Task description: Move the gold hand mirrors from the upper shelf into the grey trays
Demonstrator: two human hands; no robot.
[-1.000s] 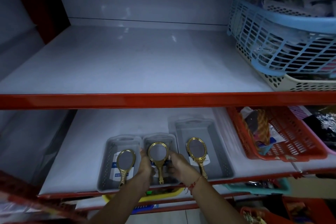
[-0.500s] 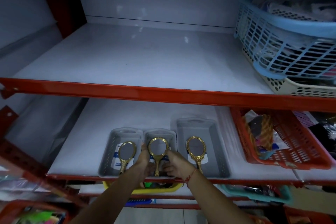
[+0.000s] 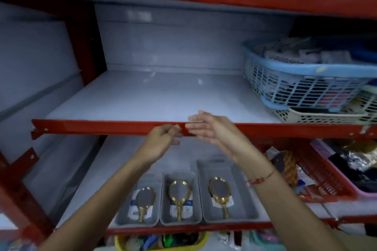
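Three grey trays stand side by side at the front of the lower shelf, and a gold hand mirror lies in each: left mirror point(image 3: 142, 201) in the left tray point(image 3: 122, 218), middle mirror point(image 3: 179, 195) in the middle tray point(image 3: 166, 179), right mirror point(image 3: 220, 191) in the right tray point(image 3: 242, 195). My left hand point(image 3: 161, 140) is raised in front of the red rail of the upper shelf point(image 3: 155, 98), fingers curled, holding nothing. My right hand point(image 3: 210, 126) is beside it with its fingers spread, empty. No mirror lies on the visible part of the upper shelf.
A blue basket point(image 3: 302, 87) full of goods sits on a cream basket point(image 3: 326, 117) at the upper shelf's right. A red basket point(image 3: 324, 177) stands right of the trays. A yellow bin point(image 3: 163, 244) is below. Red uprights frame the left side.
Both hands have let go of the middle mirror in its tray and risen to the front rail of the upper shelf. The camera has tilted upward.
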